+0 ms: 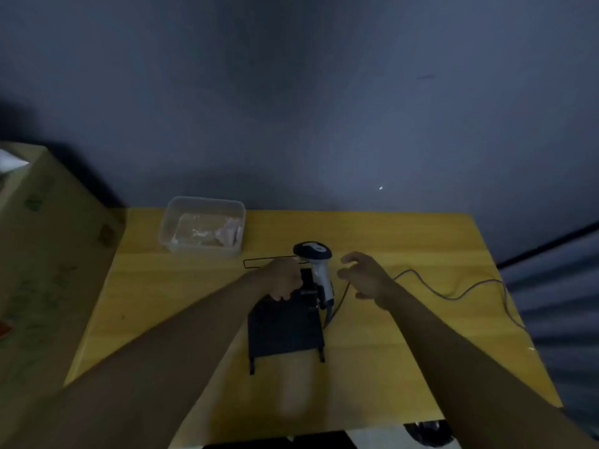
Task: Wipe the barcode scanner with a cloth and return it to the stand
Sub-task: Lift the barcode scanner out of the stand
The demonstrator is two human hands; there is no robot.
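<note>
A grey and black barcode scanner (317, 266) stands upright in a black stand (287, 328) at the middle of the yellow table (389, 367), head up and handle down. Its cable (453, 294) trails off to the right. My left hand (281, 280) is closed on the upper part of the stand, just left of the scanner's handle. My right hand (364, 275) hovers just right of the scanner with fingers spread, holding nothing. No cloth shows in either hand. Pale crumpled material lies in a clear plastic tub (202, 225); whether it is a cloth is unclear.
The clear tub sits at the table's back left corner. A thin black wire frame (259, 263) lies flat behind my left hand. A cardboard box (42, 254) stands left of the table. A dark wall rises right behind the table's far edge.
</note>
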